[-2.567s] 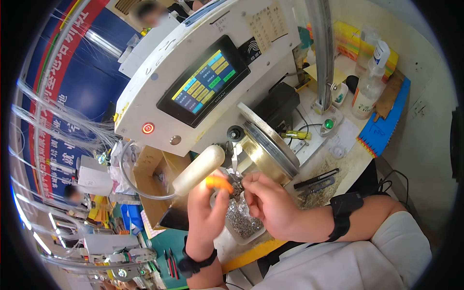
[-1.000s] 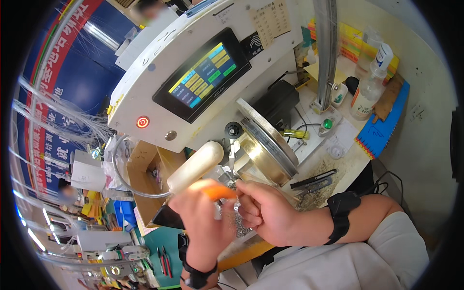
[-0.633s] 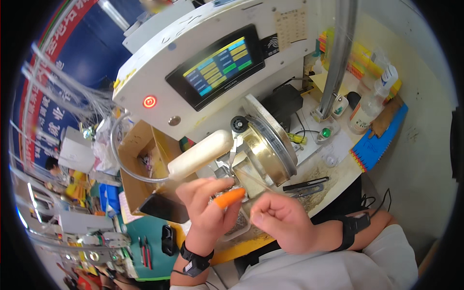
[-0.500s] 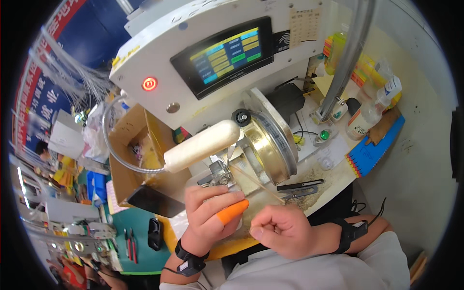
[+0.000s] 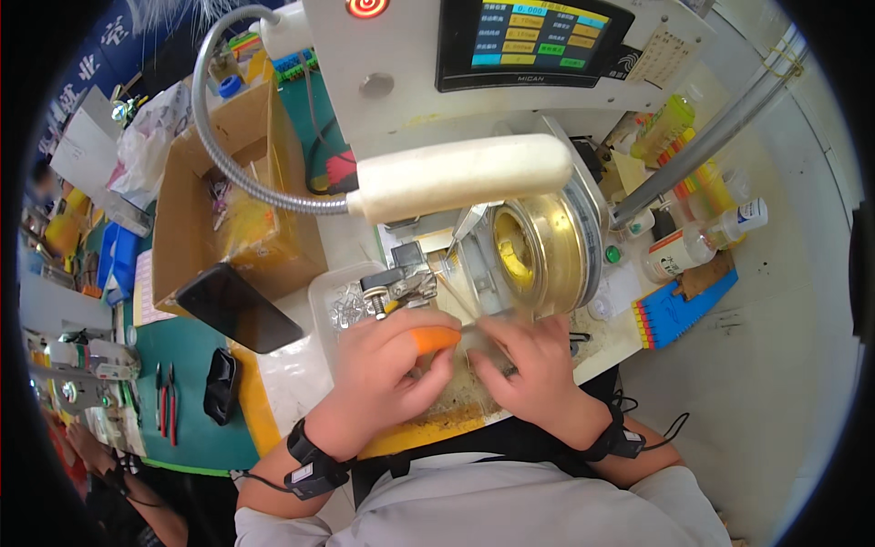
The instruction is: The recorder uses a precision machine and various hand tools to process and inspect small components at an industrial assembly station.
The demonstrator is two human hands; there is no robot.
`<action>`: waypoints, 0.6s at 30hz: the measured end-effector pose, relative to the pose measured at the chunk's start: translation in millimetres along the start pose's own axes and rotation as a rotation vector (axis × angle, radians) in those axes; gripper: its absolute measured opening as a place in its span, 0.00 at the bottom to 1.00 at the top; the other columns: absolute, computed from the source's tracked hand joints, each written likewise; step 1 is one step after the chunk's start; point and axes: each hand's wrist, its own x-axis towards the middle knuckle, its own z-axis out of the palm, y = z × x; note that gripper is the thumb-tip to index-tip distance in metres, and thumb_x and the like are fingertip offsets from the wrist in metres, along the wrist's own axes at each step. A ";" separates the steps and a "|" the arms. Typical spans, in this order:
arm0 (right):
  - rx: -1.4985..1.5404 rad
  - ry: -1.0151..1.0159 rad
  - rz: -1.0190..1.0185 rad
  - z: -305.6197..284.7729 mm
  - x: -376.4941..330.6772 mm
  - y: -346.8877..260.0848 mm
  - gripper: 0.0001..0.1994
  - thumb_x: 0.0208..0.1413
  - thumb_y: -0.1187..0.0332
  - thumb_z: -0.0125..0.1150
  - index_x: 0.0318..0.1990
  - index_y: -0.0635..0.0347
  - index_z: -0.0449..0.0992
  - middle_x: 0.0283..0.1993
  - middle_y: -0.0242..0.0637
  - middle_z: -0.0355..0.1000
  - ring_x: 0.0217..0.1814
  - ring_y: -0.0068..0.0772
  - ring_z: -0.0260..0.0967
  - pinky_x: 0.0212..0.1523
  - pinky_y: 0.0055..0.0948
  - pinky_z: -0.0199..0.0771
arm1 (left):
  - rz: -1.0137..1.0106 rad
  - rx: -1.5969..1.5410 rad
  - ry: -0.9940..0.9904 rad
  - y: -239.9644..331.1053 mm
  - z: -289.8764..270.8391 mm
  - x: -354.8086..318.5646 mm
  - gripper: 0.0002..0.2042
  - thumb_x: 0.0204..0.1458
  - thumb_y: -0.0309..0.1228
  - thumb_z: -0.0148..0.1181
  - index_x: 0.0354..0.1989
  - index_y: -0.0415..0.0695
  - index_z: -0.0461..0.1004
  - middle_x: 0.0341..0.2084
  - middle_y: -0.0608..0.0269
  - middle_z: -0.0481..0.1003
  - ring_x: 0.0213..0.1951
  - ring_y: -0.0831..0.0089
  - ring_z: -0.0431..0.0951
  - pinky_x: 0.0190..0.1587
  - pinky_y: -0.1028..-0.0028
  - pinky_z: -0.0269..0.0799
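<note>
My left hand, an orange finger cot on one finger, is curled in front of a small metal clamp fixture. Its thumb is bent inward, and whatever it pinches is hidden. Close by on the right, my right hand has bent fingers, blurred at the tips. A thin greyish piece shows between the two hands, too smeared to name. Beyond my right hand stands a spool of yellowish clear material on the machine. A thin wooden stick lies behind the fingers.
A white lamp head on a bendable metal neck hangs over the fixture. On the left are a cardboard box, a dark phone, a clear tray of small metal parts and red-handled pliers. A bottle stands right.
The view has shifted, so the machine sits higher. My hands have come together near the fixture, and my right hand now covers the spot where black tweezers lay.
</note>
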 end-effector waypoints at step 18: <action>0.192 0.540 -0.347 -47.5 8.4 -13.1 0.05 0.67 0.65 0.61 0.45 0.53 0.77 0.40 0.31 0.77 0.32 0.26 0.69 0.39 0.33 0.55 | 0.037 0.088 0.024 -3.6 -1.5 -2.4 0.10 0.42 0.18 0.69 0.34 0.44 0.82 0.38 0.65 0.85 0.20 0.77 0.76 0.24 0.78 0.71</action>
